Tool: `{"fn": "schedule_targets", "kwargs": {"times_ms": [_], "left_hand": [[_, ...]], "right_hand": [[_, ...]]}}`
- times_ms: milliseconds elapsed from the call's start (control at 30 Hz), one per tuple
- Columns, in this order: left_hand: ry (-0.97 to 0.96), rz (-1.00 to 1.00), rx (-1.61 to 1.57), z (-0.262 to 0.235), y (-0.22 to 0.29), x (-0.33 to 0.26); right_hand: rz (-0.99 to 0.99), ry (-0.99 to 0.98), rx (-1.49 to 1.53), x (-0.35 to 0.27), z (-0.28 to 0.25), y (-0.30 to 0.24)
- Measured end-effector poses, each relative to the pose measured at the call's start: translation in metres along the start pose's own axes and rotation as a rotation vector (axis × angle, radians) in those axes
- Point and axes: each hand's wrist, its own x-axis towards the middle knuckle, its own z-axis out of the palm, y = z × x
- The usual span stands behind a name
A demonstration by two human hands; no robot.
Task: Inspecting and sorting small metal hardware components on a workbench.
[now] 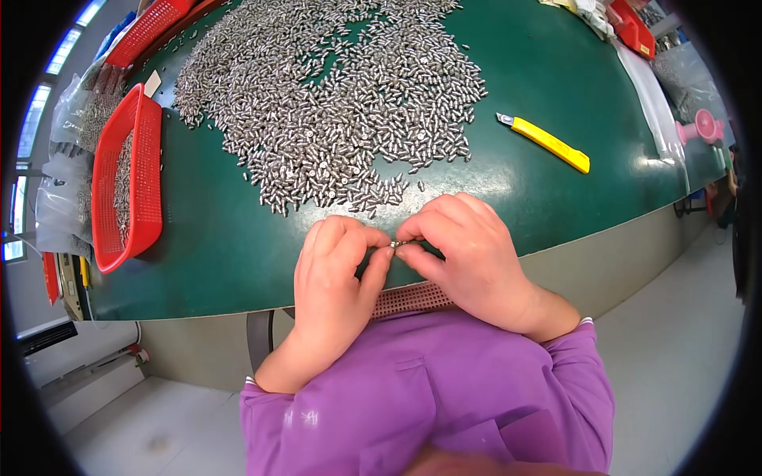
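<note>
My left hand (337, 266) and my right hand (468, 250) meet over the front edge of the green table (548, 210). Both are closed in a pinch, thumb against fingers, on a tiny silvery metal piece (397, 244) between the fingertips. My fingers cover most of it, so whether it is one part or two joined parts is unclear. Just beyond the hands spreads a large heap of small silver metal fittings (317, 119), pointed and ridged in shape. One loose fitting (421, 186) lies apart, close to my right hand.
Left of the heap, a red plastic basket (148, 182) holds more fittings. A yellow utility knife (552, 145) lies to the right, blade exposed. Below my hands is a brown mesh basket (411, 300). Plastic bags (65, 194) line the left side; a pink object (702, 127) stands far right.
</note>
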Motion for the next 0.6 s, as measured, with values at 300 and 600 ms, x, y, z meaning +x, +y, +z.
{"fn": "schedule_targets", "kwargs": {"times_ms": [300, 600], "left_hand": [[-0.003, 0.013, 0.011, 0.0019, -0.0024, -0.0025], [0.010, 0.029, 0.037, 0.0037, -0.0006, -0.0030]], "right_hand": [[0.015, 0.000, -0.020, -0.0056, -0.0006, 0.0023], [-0.010, 0.054, -0.033, -0.0066, 0.0052, 0.0049]]}}
